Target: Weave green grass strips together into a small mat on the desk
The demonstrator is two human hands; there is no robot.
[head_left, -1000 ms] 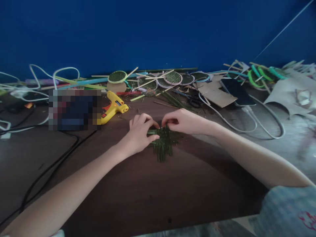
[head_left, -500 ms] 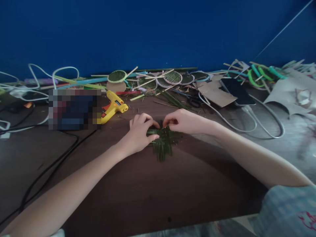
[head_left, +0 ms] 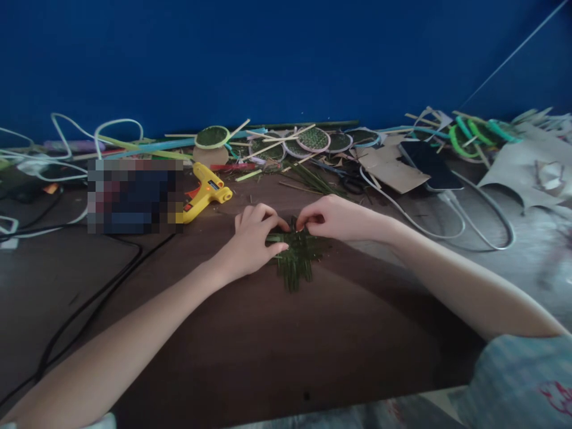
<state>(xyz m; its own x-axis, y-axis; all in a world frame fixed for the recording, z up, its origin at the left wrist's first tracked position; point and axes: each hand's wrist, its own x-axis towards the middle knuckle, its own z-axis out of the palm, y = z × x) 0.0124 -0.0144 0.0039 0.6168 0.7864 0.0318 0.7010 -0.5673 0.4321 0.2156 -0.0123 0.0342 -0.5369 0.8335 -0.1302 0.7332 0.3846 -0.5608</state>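
Note:
A small woven piece of dark green leaf strips [head_left: 292, 262] lies flat on the brown table, loose ends sticking out towards me. On its left side rest the thumb and index fingertip of my left hand [head_left: 257, 241], spread apart from each other, with the other fingers curled above the table. At the far edge of the weave, the thumb and index finger of my right hand [head_left: 328, 217] are pinched together on a thin green strip. The strip's end is mostly hidden by those fingertips.
A yellow glue gun [head_left: 205, 193] lies left of the weave. Behind are round woven pieces with rims [head_left: 313, 140], loose leaf strips [head_left: 313, 179], scissors [head_left: 355, 182] and cardboard [head_left: 391, 167]. A phone [head_left: 431, 164] with a white cable sits right; black cables [head_left: 102, 292] cross the left.
Almost nothing differs. My right hand has shifted very slightly upwards at the weave's far edge, while my left hand stays in place.

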